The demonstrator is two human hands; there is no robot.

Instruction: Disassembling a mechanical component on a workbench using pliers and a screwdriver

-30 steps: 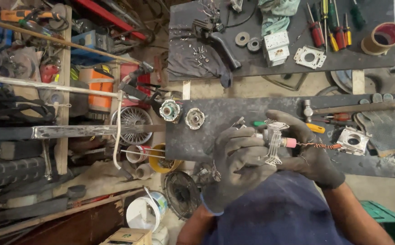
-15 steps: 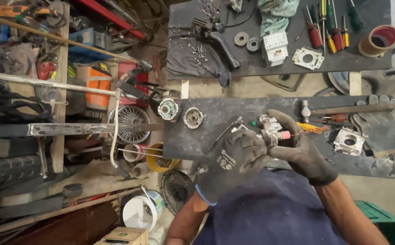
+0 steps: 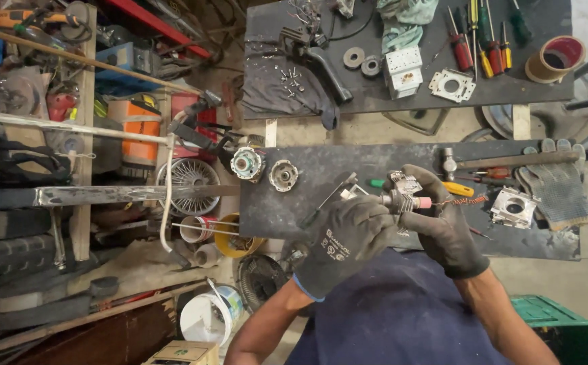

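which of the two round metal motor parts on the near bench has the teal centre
The left one, at the bench's left edge; its neighbour is plain grey metal.

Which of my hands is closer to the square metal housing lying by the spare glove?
Right. Your right hand sits just beside the square metal housing; your left hand is farther off, across the small metal part both hold.

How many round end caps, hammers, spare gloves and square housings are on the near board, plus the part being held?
Round end caps: 2
Hammer: 1
Spare glove: 1
Square housing: 1
Held metal part: 1
Total: 6
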